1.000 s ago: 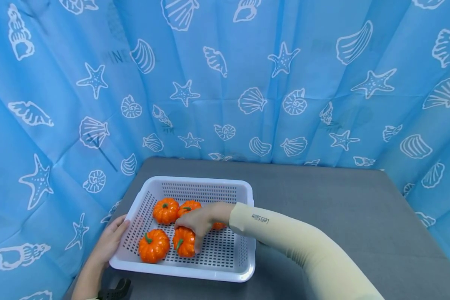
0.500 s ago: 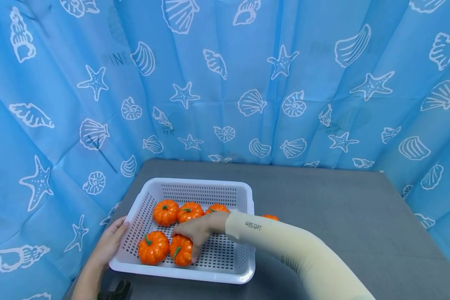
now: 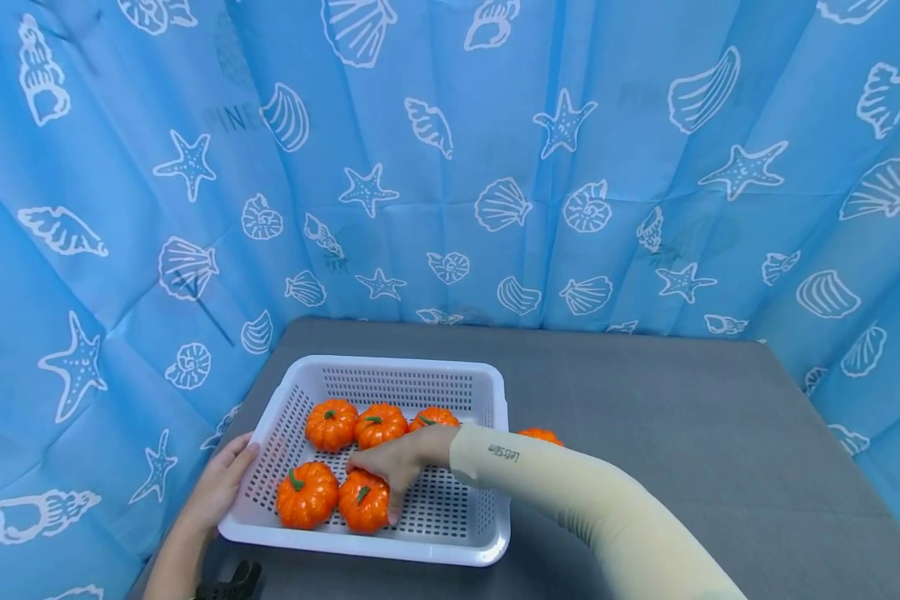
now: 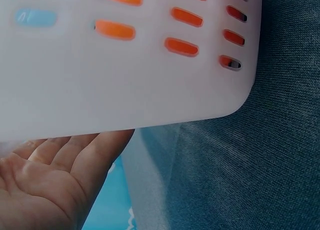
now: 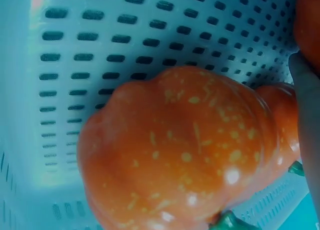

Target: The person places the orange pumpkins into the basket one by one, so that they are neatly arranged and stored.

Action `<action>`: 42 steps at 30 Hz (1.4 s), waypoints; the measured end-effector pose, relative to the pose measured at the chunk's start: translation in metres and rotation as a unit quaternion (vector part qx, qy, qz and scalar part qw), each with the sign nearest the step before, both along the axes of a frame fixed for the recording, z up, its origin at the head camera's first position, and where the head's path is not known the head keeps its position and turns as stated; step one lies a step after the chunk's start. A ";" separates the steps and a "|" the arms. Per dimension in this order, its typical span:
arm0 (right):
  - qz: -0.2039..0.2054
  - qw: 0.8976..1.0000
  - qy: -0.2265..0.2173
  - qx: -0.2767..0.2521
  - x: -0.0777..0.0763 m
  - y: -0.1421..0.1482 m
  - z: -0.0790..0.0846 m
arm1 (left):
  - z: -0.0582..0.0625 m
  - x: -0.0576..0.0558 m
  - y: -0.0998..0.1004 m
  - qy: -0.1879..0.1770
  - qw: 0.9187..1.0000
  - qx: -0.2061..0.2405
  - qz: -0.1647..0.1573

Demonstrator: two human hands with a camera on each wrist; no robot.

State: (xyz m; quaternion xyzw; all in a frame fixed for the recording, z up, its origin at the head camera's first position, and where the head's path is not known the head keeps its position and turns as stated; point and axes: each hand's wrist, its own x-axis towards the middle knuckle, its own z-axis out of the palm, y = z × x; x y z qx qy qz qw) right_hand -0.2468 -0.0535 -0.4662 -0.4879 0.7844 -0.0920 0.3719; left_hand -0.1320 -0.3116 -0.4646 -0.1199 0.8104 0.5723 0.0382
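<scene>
Inside a white plastic basket (image 3: pixel 412 546) lie several small orange pumpkins with green stems. My right hand (image 3: pixel 401 467) reaches in from the right and grips the front middle pumpkin (image 3: pixel 362 502), which touches the front left pumpkin (image 3: pixel 307 496). The right wrist view shows a pumpkin (image 5: pixel 175 150) close up, with a finger (image 5: pixel 307 120) at the right edge. At the basket's left side, my left hand (image 3: pixel 225 479) holds the rim. From the left wrist, the palm (image 4: pixel 55 185) is visible, while the fingertips are hidden behind the basket's edge (image 4: pixel 125 115).
Three pumpkins form the back row, among them the back left pumpkin (image 3: pixel 332 425) and the back middle one (image 3: pixel 380 426). Another pumpkin (image 3: pixel 542 436) sits right of the basket, partly hidden by the sleeve (image 3: pixel 570 475). A grey table (image 3: pixel 645 400) carries everything; a blue curtain (image 3: pixel 450 167) hangs behind.
My right hand has shifted slightly left and toward the front with its pumpkin, whose stem has turned. The back right pumpkin and the one outside have come into view. The left hand stays put.
</scene>
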 end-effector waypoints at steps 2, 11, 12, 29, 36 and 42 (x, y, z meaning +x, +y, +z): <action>-0.002 1.000 -0.004 0.005 0.000 0.000 -0.002 | -0.001 -0.001 0.000 0.001 1.000 0.001 0.001; 0.004 1.000 -0.008 0.001 0.013 0.009 0.022 | 0.000 -0.002 0.001 -0.007 1.000 0.001 -0.002; 0.004 1.000 -0.009 -0.002 0.012 0.010 0.023 | 0.000 -0.002 0.001 -0.008 1.000 0.001 -0.002; -0.031 0.994 0.000 -0.106 0.002 0.039 0.080 | 0.001 0.001 -0.002 0.000 1.000 -0.015 -0.007; -0.073 0.984 0.026 -0.158 -0.018 0.066 0.112 | 0.003 0.001 -0.002 -0.003 1.000 -0.012 -0.004; -0.123 0.971 0.050 -0.200 -0.039 0.111 0.123 | 0.003 0.001 0.000 -0.012 1.000 -0.007 -0.004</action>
